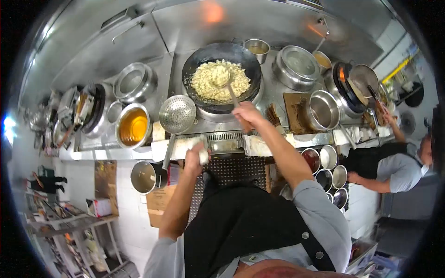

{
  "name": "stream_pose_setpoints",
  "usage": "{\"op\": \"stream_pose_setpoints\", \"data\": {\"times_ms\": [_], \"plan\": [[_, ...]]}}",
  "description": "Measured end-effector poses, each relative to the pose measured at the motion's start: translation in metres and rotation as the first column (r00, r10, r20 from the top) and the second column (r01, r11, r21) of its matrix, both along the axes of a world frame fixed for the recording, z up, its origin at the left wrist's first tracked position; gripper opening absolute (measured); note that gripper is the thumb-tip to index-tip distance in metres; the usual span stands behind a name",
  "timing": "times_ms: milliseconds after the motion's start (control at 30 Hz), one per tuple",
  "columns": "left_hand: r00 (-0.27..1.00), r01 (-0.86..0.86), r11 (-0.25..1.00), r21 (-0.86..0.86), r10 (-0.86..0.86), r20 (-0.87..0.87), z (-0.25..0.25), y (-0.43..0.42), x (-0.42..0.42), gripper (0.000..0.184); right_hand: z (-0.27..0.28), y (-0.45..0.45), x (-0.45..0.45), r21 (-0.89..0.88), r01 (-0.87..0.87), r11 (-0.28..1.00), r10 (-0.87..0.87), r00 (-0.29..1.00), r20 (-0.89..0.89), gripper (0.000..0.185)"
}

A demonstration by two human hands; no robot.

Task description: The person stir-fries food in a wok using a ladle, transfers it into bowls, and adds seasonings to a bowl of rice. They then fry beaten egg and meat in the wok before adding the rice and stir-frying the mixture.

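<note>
With the right hand [247, 116], gripping the brown wooden handle of a long, metal-bowled ladle [233, 96] in closed fingers, at the upper centre of the frame. Pointing the ladle's bowl up and slightly left, running its long axis aslant down to the lower right. Holding that bowl heaped with pale chopped food [238, 85], amid more of it in a wide, round black wok [194, 60]. With the left hand [193, 160], left of centre, closing fingers on a crumpled white item [203, 156], just right of the handle of a round, perforated metal skimmer [178, 114].

Working at a stainless-steel counter [161, 81] spanning the frame, facing a steel wall [259, 28] along the top. Counting, at left, a round steel basin [119, 130] of amber liquid [135, 129]; at lower centre, a studded black mat [227, 169]. Sharing the room, at right, with a person in grey shirt and black apron [396, 171]. Spotting a red-and-white box [98, 207], lower left, bearing marks too small for reading.
</note>
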State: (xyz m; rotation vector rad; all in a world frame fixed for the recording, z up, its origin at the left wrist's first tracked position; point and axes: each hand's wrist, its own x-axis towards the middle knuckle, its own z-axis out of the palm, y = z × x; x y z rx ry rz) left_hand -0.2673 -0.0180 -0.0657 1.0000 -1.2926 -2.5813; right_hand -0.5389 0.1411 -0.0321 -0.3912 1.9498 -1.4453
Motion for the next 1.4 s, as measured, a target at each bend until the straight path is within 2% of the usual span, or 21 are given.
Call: {"op": "stream_pose_setpoints", "data": {"times_ms": [67, 200, 267, 300, 333, 400, 467, 500, 533, 733, 800, 833, 867, 933, 967, 1033, 1100, 1167, 1233, 1300, 1400], "plan": [[0.993, -0.093, 0.992, 0.085, 0.099, -0.063, 0.004, -0.023, -0.035, 0.04, 0.072, 0.016, 0.011, 0.303, -0.072, 0.95, 0.14, 0.968, -0.209, 0.029], [1.0, 0.0, 0.991, 0.137, 0.003, -0.019, -0.001, -0.075, -0.109, 0.057, 0.085, 0.032, 0.013, 0.374, -0.013, 0.927, 0.191, 0.876, -0.443, 0.041], [1.0, -0.015, 0.993, 0.116, 0.012, 0.028, -0.006, -0.096, -0.135, 0.067, 0.086, 0.036, 0.04, 0.198, 0.081, 0.977, 0.079, 0.722, -0.687, 0.06], [0.998, 0.028, 0.999, 0.046, -0.031, 0.063, -0.006, -0.105, -0.148, 0.069, 0.104, 0.028, 0.067, 0.289, 0.13, 0.948, 0.059, 0.824, -0.564, 0.072], [0.993, 0.07, 0.997, -0.019, -0.068, 0.096, -0.005, -0.11, -0.162, 0.071, 0.05, 0.028, 0.068, 0.089, 0.144, 0.985, -0.053, 0.762, -0.645, 0.075], [0.988, 0.02, 1.0, 0.011, -0.022, 0.152, -0.005, -0.114, -0.188, 0.068, -0.01, 0.007, 0.099, -0.037, 0.21, 0.977, -0.175, 0.692, -0.7, 0.078], [0.967, 0.096, 0.995, -0.021, -0.088, 0.241, -0.003, -0.113, -0.198, 0.061, -0.058, 0.007, 0.122, -0.036, 0.256, 0.966, -0.2, 0.651, -0.732, 0.077], [0.961, 0.059, 0.998, -0.026, -0.05, 0.271, 0.001, -0.112, -0.201, 0.052, -0.063, 0.012, 0.127, 0.085, 0.255, 0.963, -0.139, 0.742, -0.656, 0.076], [0.962, 0.073, 0.997, -0.036, -0.061, 0.266, -0.001, -0.116, -0.204, 0.052, -0.061, 0.014, 0.131, 0.197, 0.242, 0.95, -0.092, 0.82, -0.564, 0.074], [0.985, 0.081, 0.985, -0.154, -0.055, 0.163, -0.042, -0.127, -0.217, 0.026, 0.035, 0.052, 0.161, 0.409, 0.242, 0.88, -0.022, 0.881, -0.472, 0.064], [0.99, 0.01, 0.995, -0.101, 0.004, 0.141, -0.011, -0.11, -0.193, 0.022, 0.056, 0.073, 0.184, 0.36, 0.184, 0.914, 0.028, 0.86, -0.51, 0.062], [0.993, -0.034, 0.999, -0.031, 0.037, 0.113, 0.012, -0.102, -0.176, 0.019, 0.046, 0.09, 0.186, 0.253, 0.093, 0.963, 0.158, 0.565, -0.81, 0.063], [0.992, -0.075, 0.996, 0.041, 0.071, 0.101, 0.026, -0.095, -0.161, 0.016, 0.068, 0.084, 0.192, 0.262, 0.096, 0.96, 0.16, 0.582, -0.798, 0.063], [0.99, -0.128, 0.986, 0.105, 0.121, 0.071, 0.014, -0.089, -0.152, 0.014, 0.129, 0.062, 0.203, 0.526, -0.069, 0.848, 0.212, 0.953, -0.217, 0.062], [0.997, -0.069, 0.996, 0.062, 0.067, 0.032, -0.005, -0.096, -0.164, 0.016, 0.124, 0.044, 0.189, 0.49, -0.042, 0.871, 0.173, 0.959, -0.225, 0.061], [0.999, 0.035, 0.999, 0.014, -0.034, -0.023, -0.042, -0.106, -0.182, 0.022, 0.041, 0.033, 0.133, 0.488, 0.05, 0.872, 0.227, 0.84, -0.492, 0.059], [0.995, -0.05, 0.999, 0.015, 0.051, -0.089, -0.035, -0.087, -0.138, 0.022, -0.012, 0.012, 0.099, 0.42, 0.156, 0.894, 0.178, 0.737, -0.652, 0.06], [0.983, -0.099, 0.993, 0.06, 0.107, -0.15, -0.02, -0.076, -0.087, 0.022, -0.013, 0.007, 0.096, 0.32, 0.258, 0.912, 0.096, 0.623, -0.777, 0.062], [0.993, -0.098, 0.993, 0.069, 0.102, -0.057, -0.015, -0.081, -0.079, 0.023, 0.045, 0.009, 0.126, 0.265, 0.24, 0.934, -0.088, 0.873, -0.479, 0.063], [0.99, -0.106, 0.989, 0.098, 0.115, -0.083, -0.009, -0.096, -0.12, 0.019, 0.096, 0.026, 0.152, 0.218, 0.229, 0.949, -0.197, 0.967, -0.16, 0.063], [0.998, -0.036, 0.998, 0.048, 0.038, -0.046, -0.018, -0.118, -0.168, 0.017, 0.161, 0.046, 0.164, 0.144, 0.245, 0.959, -0.228, 0.966, -0.121, 0.064]]}}
